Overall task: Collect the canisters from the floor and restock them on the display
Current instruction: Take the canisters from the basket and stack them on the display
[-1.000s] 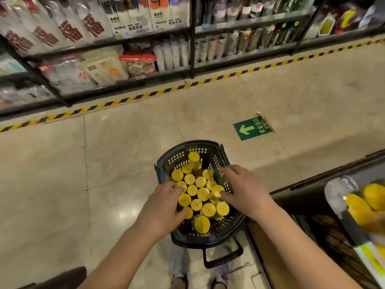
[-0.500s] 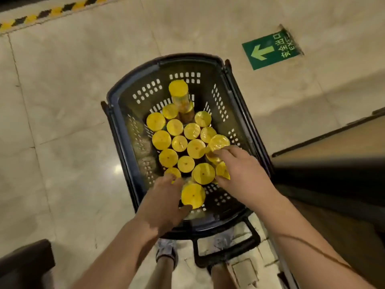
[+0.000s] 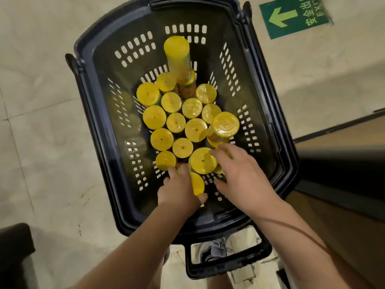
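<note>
Black plastic shopping basket (image 3: 104, 65), perforated walls, stood on beige tiled floor (image 3: 41, 122); pull handle (image 3: 227, 265) at near end.

Contents: yellow-lidded canisters (image 3: 176, 122), over a dozen, set upright & packed lid to lid down the centre of the basket floor, far end to near end.
- Stacked canister (image 3: 176, 49): raised above the rest, by far edge.
- Raised canister (image 3: 225, 124): tilted, toward right edge, lid carried higher than its neighbours.
- Held canister (image 3: 197, 184): at near edge, lid only partly shown.

L hand (image 3: 179, 195): placed inside basket at near edge. Fingers are curled round the held canister, thumb on the opp. side, lid seen betw. thumb & fingers.

R hand (image 3: 243, 176): placed inside basket twd. near-right corner. Fingers (image 3: 220, 153) are lightly spread & laid across a front lid (image 3: 201, 161); tips are at the body of the raised canister; thumb is kept apart. Whether anything is gripped cannot be told.

Misc.: green exit sign (image 3: 291, 15) w/ arrow, stuck to floor beyond far-right corner. Shoe (image 3: 214, 249) seen through handle opening. Brown ledge (image 3: 343, 215) w/ dark edge, just beside right edge of basket.
</note>
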`<state>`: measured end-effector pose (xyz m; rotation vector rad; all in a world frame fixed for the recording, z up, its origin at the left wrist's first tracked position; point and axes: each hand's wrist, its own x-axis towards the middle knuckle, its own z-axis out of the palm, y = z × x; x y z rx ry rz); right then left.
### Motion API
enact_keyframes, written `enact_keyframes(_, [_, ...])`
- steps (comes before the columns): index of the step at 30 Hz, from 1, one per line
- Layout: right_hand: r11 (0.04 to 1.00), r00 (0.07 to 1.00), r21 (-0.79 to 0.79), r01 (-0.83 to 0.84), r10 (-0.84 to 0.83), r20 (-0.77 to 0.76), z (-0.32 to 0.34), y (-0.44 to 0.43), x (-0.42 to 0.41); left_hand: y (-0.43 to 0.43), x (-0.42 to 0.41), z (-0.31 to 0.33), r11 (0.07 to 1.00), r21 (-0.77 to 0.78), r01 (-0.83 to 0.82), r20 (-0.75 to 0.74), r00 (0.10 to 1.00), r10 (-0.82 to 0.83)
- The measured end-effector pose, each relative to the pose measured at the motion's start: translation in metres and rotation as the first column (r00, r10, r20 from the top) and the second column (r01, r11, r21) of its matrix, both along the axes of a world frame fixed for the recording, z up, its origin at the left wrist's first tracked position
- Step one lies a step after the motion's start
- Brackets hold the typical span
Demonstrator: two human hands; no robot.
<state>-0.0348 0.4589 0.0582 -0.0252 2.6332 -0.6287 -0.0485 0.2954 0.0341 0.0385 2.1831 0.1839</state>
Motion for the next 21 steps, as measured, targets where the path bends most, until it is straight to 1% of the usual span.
enact_keyframes(3, [1.0, 1.0, 0.013, -0.013, 0.013, 0.003, 0.0, 0.001, -0.003, 0.003, -0.001, -0.004, 1.0, -0.001, -0.019, -0.03, 0.999, 0.019])
enact_keyframes(7, [1.0, 1.0, 0.019, -0.015, 0.015, 0.002, -0.002, 0.0, -0.008, -0.013, 0.0, -0.001, 0.991, 0.086, -0.1, -0.11, 0.988, 0.11])
enact_keyframes(10, [0.999, 0.999, 0.024, -0.049, 0.049, -0.002, -0.007, -0.006, -0.016, -0.034, -0.003, 0.006, 0.979, 0.152, -0.134, -0.161, 0.974, 0.158])
enact_keyframes(13, [0.984, 0.987, 0.078, -0.16, 0.158, 0.028, -0.02, -0.016, -0.024, -0.052, -0.006, 0.019, 0.973, 0.209, -0.102, -0.241, 0.958, 0.152])
enact_keyframes(18, [0.902, 0.95, 0.297, -0.312, 0.301, 0.084, -0.045, -0.027, -0.036, -0.067, -0.013, 0.042, 0.968, 0.252, 0.0, -0.42, 0.901, 0.109])
enact_keyframes(21, [0.904, 0.943, 0.269, -0.333, 0.322, 0.087, -0.046, -0.027, -0.041, -0.072, -0.02, 0.058, 0.952, 0.305, 0.002, -0.477, 0.866, 0.151])
